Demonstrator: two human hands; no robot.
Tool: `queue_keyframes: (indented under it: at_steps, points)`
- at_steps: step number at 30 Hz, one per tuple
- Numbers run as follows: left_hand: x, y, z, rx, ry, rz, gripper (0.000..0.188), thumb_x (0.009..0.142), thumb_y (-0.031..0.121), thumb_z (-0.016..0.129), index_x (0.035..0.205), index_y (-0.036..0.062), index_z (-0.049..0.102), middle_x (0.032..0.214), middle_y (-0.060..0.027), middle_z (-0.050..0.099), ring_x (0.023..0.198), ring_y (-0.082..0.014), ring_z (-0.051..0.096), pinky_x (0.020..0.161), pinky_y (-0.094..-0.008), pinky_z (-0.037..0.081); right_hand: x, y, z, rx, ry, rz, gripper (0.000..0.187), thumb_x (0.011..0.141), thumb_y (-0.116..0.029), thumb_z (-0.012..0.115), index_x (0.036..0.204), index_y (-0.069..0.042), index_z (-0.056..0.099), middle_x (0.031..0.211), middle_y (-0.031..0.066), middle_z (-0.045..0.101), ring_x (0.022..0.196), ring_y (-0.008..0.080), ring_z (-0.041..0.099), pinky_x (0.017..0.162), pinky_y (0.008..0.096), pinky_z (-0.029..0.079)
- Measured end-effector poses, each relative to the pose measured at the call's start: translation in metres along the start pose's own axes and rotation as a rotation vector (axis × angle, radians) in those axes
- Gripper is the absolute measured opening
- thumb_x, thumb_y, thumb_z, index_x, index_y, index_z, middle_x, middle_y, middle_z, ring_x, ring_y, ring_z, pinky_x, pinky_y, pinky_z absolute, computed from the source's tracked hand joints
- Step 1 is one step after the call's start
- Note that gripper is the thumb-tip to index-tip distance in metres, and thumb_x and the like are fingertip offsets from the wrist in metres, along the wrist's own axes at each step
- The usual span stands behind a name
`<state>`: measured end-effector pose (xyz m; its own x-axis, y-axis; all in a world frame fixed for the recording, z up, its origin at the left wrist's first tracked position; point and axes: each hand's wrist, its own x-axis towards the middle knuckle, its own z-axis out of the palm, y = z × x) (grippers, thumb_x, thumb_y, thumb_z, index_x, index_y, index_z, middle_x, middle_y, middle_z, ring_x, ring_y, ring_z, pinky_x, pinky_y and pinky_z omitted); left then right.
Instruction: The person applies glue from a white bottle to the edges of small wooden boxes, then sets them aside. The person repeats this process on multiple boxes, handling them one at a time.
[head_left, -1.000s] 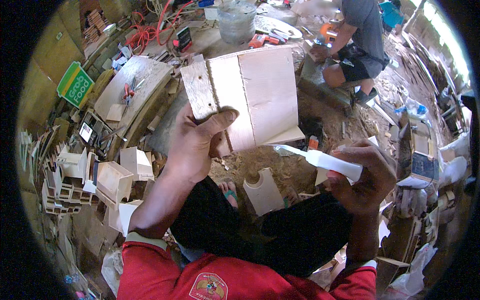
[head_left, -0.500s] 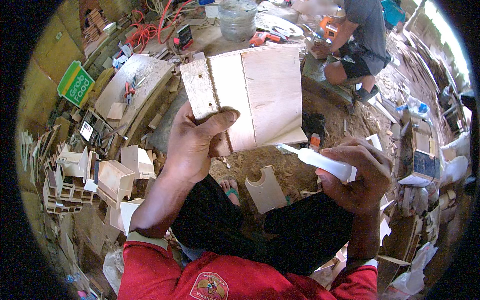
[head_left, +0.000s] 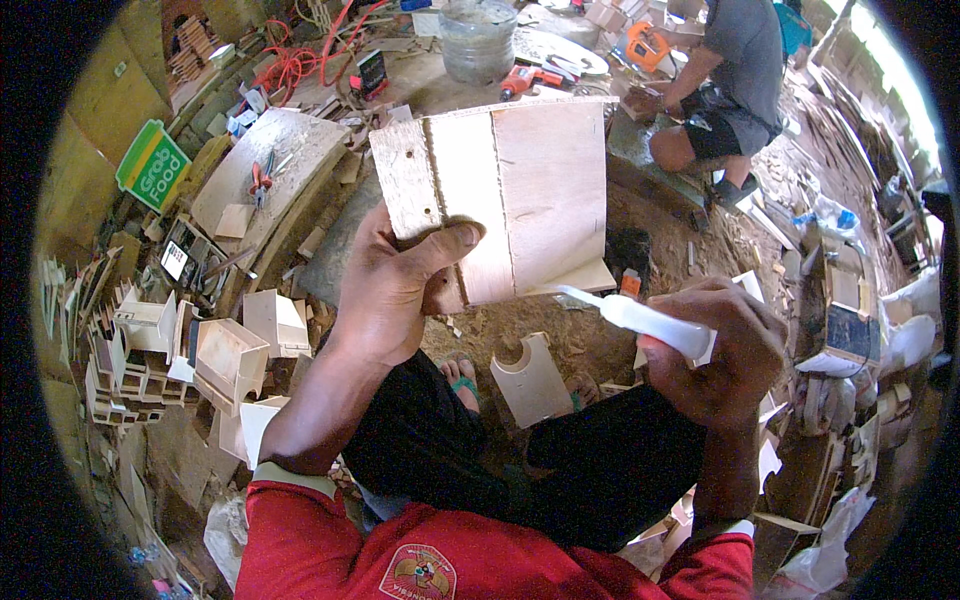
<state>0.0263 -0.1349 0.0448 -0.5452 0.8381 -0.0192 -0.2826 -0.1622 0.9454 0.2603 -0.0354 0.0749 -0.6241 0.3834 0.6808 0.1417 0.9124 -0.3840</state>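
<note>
A small pale plywood box (head_left: 550, 190) is held up before me, tilted a little, with two holes in its left strip. My left hand (head_left: 395, 275) grips its lower left corner, thumb flat on the face and the other fingers hidden behind. In my right hand (head_left: 725, 345) is a white glue bottle (head_left: 655, 325), its narrow tip pointing left, close to the box's lower edge; whether it touches, I cannot tell. Below, between my feet, lies a plywood piece with a round notch (head_left: 532, 380).
Several similar wooden boxes (head_left: 230, 360) are piled at the left. A low board (head_left: 270, 165) carries red-handled pliers (head_left: 260, 182). At the back stand a clear tub (head_left: 476, 45) and a red drill (head_left: 530, 78). A co-worker (head_left: 735, 90) crouches at the far right beside an orange power tool (head_left: 645, 47).
The box has shifted slightly to the right in my left hand's grip. My right hand and the glue bottle have moved a little right. The co-worker's orange tool has moved left and up.
</note>
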Motion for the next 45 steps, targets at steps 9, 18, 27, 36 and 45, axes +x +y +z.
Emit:
queue_keyframes:
  at_steps: [9, 18, 27, 36, 45]
  points:
    - [0.0018, -0.0040, -0.0011, 0.084, 0.031, -0.033, 0.019, 0.078, 0.005, 0.072, 0.096, 0.0073, 0.065, 0.072, 0.0023, 0.063, 0.050, -0.0029, 0.044, 0.043, -0.0206, 0.029, -0.0034, -0.0061, 0.0015, -0.014, 0.140, 0.067, 0.027, 0.064, -0.016, 0.084, 0.087, -0.011, 0.070, 0.081, 0.0028, 0.071, 0.072, 0.0216, 0.067, 0.072, 0.0334, 0.054]
    - [-0.0004, -0.0033, 0.0021, 0.079, 0.013, -0.023, 0.020, 0.078, 0.006, 0.072, 0.096, 0.0071, 0.065, 0.071, 0.0023, 0.062, 0.049, -0.0030, 0.043, 0.042, -0.0205, 0.029, 0.0021, -0.0021, 0.0005, 0.031, 0.077, -0.060, 0.024, 0.065, -0.008, 0.078, 0.086, 0.000, 0.067, 0.078, 0.0120, 0.069, 0.064, 0.0214, 0.065, 0.059, 0.0306, 0.051]
    - [0.0004, -0.0055, 0.0006, 0.093, -0.015, -0.018, 0.018, 0.078, 0.006, 0.072, 0.095, 0.0063, 0.066, 0.072, 0.0009, 0.064, 0.048, -0.0031, 0.043, 0.042, -0.0202, 0.030, 0.0010, -0.0018, 0.0010, 0.012, 0.033, -0.080, 0.024, 0.067, -0.007, 0.077, 0.088, 0.000, 0.067, 0.077, 0.0106, 0.069, 0.061, 0.0209, 0.064, 0.056, 0.0303, 0.050]
    - [-0.0001, -0.0069, -0.0002, 0.097, -0.014, -0.029, 0.015, 0.079, 0.006, 0.071, 0.093, 0.0060, 0.065, 0.071, 0.0012, 0.064, 0.049, -0.0030, 0.043, 0.043, -0.0197, 0.030, -0.0007, -0.0005, 0.0016, 0.042, 0.028, -0.081, 0.038, 0.059, -0.009, 0.076, 0.096, -0.005, 0.069, 0.082, 0.0082, 0.068, 0.066, 0.0227, 0.065, 0.057, 0.0328, 0.050]
    - [-0.0008, -0.0052, 0.0037, 0.059, -0.026, -0.013, 0.017, 0.081, 0.004, 0.070, 0.097, 0.0065, 0.064, 0.076, 0.0012, 0.065, 0.052, -0.0021, 0.044, 0.045, -0.0190, 0.030, -0.0005, -0.0049, 0.0012, 0.012, -0.022, -0.123, 0.027, 0.063, -0.005, 0.079, 0.086, 0.001, 0.066, 0.076, 0.0109, 0.069, 0.059, 0.0222, 0.064, 0.054, 0.0307, 0.050]
